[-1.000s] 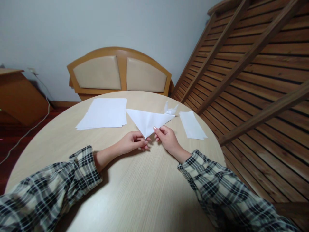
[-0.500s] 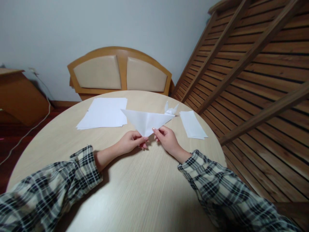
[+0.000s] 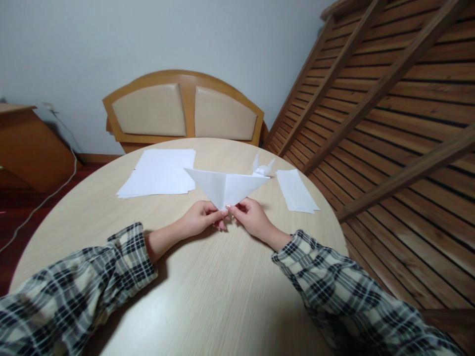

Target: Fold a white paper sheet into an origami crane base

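A white sheet of paper folded into a triangle (image 3: 237, 187) is held over the table, its long edge away from me and its point toward me. A crease runs down its middle. My left hand (image 3: 202, 216) pinches the near point from the left, thumb on top. From the right, my right hand (image 3: 250, 216) grips the same corner, its thumb almost touching the left one. The fingers under the paper are partly hidden. Just behind the triangle's right tip stands a white folded paper figure (image 3: 263, 169) with upright points.
On the round wooden table (image 3: 200, 291) lie a stack of white paper (image 3: 159, 172) at the back left and narrower paper strips (image 3: 297, 191) at the right. A headboard (image 3: 189, 111) stands behind the table, and a slatted wooden frame (image 3: 389, 109) leans at the right.
My right hand has slid down and left along the paper's edge to the near point. The triangle has turned slightly, so its crease stands out more. My left hand stays put.
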Available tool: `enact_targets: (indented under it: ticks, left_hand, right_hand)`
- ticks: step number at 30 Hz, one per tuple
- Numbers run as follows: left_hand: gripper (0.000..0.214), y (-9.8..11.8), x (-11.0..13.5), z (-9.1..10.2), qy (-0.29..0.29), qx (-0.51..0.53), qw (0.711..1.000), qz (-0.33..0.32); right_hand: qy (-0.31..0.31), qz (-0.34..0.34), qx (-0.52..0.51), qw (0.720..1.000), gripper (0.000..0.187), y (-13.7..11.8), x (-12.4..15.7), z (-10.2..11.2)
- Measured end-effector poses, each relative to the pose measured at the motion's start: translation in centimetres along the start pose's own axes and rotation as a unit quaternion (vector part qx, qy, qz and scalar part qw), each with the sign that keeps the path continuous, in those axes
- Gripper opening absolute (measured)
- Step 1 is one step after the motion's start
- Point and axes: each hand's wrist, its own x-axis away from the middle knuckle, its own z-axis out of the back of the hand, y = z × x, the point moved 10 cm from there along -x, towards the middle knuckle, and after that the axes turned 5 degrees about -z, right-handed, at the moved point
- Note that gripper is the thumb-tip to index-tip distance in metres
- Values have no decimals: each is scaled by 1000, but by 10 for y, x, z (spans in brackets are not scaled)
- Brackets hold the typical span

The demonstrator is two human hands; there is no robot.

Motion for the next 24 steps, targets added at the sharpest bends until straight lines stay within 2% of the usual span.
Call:
enact_targets:
  ticks: [5,13,24]
  left_hand:
    - [41,0,0,1,-6,-24,1000,-7]
    - [39,-1,0,-2,-20,-15,999,-23]
    - [40,4,0,-5,-27,-57,998,-32]
  right_hand:
    - [9,-12,22,1000,25,3,0,0]
    - [-29,-35,-34,998,27,11,-2,-4]
    - [-7,-46,-45,998,30,10,-1,-2]
